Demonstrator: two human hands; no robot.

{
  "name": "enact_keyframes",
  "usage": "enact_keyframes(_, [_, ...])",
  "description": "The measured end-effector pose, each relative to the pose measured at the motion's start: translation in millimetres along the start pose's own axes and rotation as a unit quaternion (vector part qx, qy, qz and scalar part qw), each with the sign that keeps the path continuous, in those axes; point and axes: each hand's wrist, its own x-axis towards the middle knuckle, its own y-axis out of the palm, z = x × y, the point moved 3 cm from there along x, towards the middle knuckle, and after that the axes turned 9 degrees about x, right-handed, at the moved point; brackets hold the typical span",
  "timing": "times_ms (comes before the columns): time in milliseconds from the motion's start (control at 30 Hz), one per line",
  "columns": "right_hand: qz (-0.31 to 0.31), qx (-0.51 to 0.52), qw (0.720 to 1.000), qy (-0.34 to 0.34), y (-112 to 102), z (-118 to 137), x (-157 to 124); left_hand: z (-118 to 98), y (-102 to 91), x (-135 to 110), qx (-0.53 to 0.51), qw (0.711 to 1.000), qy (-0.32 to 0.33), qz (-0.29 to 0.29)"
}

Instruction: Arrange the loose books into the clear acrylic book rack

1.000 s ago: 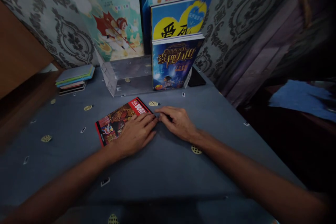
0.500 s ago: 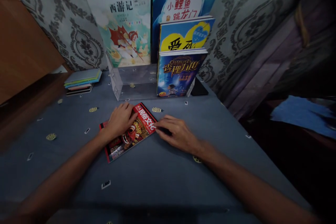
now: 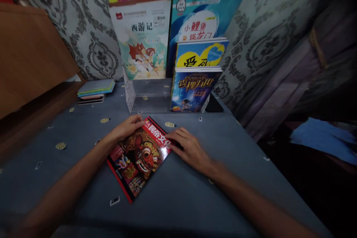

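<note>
Fingers of left hand (image 3: 128,127) and right hand (image 3: 188,148) touch red book (image 3: 143,158), grip unclear tbh. Other books (image 3: 192,91) already stand upright, this one's flat.

The book (image 3: 142,160) is shut, front cover up, a thin paperback in red and black with a large, toothy, wide-eyed mask pictured on it. White Chinese characters run along its top edge (glare whitens the cover near one corner), smaller pictures along its left and bottom. It sits askew over the blue-grey table (image 3: 200,208), its top edge pointing up and to the right.
</note>
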Motion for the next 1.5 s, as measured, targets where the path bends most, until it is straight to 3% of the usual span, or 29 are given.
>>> enact_keyframes(100, [-0.085,0.058,0.99,0.095,-5,-7,-1,-3,7.6,-4,-0.118,0.992,-0.025,0.028])
enact_keyframes(167, [-0.135,0.138,0.967,0.169,-7,-12,0,-8,8.3,-5,-0.163,0.986,-0.012,0.03])
enact_keyframes(233, [-0.156,0.266,0.92,0.241,-5,-15,3,-16,5.8,-7,-0.187,0.982,0.016,0.014])
enact_keyframes(333, [-0.149,0.451,0.82,0.321,1,-10,7,-28,0.8,-11,-0.2,0.978,0.064,-0.019])
enact_keyframes(433, [-0.149,0.534,0.763,0.331,2,6,14,-42,-3.5,-19,-0.189,0.974,0.108,-0.056])
enact_keyframes(567, [-0.137,0.587,0.738,0.303,-4,31,32,-61,-14.1,-32,-0.184,0.955,0.175,-0.151])
enact_keyframes(633, [-0.137,0.585,0.754,0.266,-10,43,44,-65,-21.2,-38,-0.178,0.94,0.199,-0.213])
enact_keyframes(733, [-0.143,0.517,0.823,0.185,-17,57,61,-63,-29.2,-41,-0.166,0.915,0.218,-0.297])
enact_keyframes(833, [-0.165,0.413,0.885,0.138,-15,63,69,-56,-29.3,-38,-0.187,0.909,0.201,-0.314])
enact_keyframes(933, [-0.2,0.336,0.913,0.117,-7,62,69,-51,-26.6,-35,-0.198,0.909,0.17,-0.324])
enact_keyframes(1133, [-0.218,0.225,0.945,0.097,16,51,47,-49,-27.5,-34,-0.232,0.898,0.151,-0.343])
enact_keyframes(1333, [-0.248,0.209,0.938,0.124,42,29,21,-48,-29.3,-31,-0.309,0.891,0.158,-0.291])
enact_keyframes(1500, [-0.201,0.267,0.929,0.159,49,37,24,-44,-25.7,-27,-0.37,0.893,0.153,-0.207])
